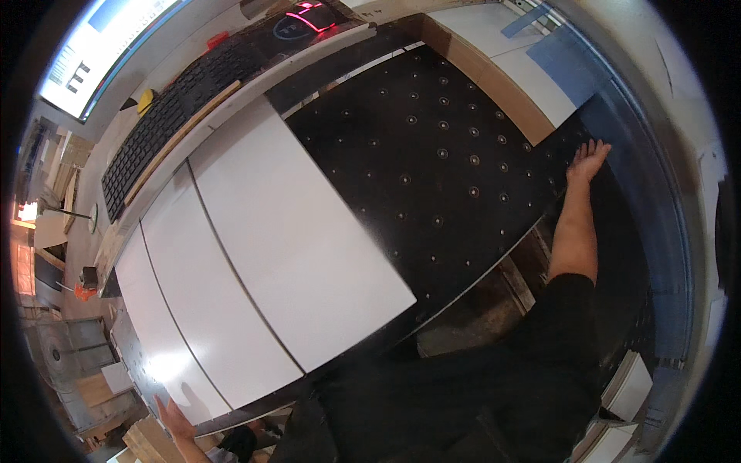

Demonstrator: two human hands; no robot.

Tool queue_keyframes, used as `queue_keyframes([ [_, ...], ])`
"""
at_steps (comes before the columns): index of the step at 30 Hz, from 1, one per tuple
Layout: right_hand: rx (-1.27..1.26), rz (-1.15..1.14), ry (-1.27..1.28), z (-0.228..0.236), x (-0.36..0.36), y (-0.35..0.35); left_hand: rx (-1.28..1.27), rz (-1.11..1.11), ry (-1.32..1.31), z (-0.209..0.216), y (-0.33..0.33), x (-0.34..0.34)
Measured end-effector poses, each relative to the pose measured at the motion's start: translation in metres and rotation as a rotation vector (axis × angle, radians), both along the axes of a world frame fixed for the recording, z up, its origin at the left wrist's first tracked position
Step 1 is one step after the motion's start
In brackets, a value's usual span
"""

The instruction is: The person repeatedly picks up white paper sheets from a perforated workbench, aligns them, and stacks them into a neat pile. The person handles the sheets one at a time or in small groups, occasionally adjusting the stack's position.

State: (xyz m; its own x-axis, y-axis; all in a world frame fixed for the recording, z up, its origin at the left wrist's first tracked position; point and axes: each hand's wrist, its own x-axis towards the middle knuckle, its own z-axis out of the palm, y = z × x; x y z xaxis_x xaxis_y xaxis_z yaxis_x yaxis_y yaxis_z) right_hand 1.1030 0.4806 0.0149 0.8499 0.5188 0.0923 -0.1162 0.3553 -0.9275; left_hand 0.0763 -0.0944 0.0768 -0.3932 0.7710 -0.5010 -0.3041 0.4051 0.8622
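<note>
Three white panels lie side by side on a black table dotted with small round metal studs. At the lower left, my left hand is at the near corner of the leftmost white panel, its fingers stretched out along the edge. Whether it presses on the panel I cannot tell. My right arm reaches out to the far right, where my right hand is open, palm up and fingers apart, beside the table's right end and a blue-covered strip. Nothing shows in that hand.
Beyond the panels are a black keyboard, a red-lit mouse and a bright screen. A brown-edged board bounds the table's far right. Stacked white boards stand at the lower right. A grey fan is at the left.
</note>
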Motion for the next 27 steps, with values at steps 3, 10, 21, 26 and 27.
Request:
queue_keyframes([
  [3, 0.015, 0.242, -0.039, -0.012, -0.033, 0.079, 0.053, -0.086, -0.139, 0.013, 0.017, 0.026],
  [10, 0.115, 0.222, 0.098, -0.026, -0.034, 0.083, -0.005, 0.434, -0.223, 0.016, 0.034, 0.034],
  [21, -0.087, 0.263, -0.217, -0.037, -0.204, -0.055, 0.144, 0.058, 0.571, -0.075, -0.029, -0.062],
  [26, -0.158, 1.093, 0.029, -0.022, -0.290, -0.178, -0.131, -0.215, 1.130, -0.085, -0.025, -0.075],
  [27, -0.162, 1.150, 0.014, -0.019, -0.305, -0.199, -0.206, -0.319, 1.278, -0.081, -0.022, -0.074],
])
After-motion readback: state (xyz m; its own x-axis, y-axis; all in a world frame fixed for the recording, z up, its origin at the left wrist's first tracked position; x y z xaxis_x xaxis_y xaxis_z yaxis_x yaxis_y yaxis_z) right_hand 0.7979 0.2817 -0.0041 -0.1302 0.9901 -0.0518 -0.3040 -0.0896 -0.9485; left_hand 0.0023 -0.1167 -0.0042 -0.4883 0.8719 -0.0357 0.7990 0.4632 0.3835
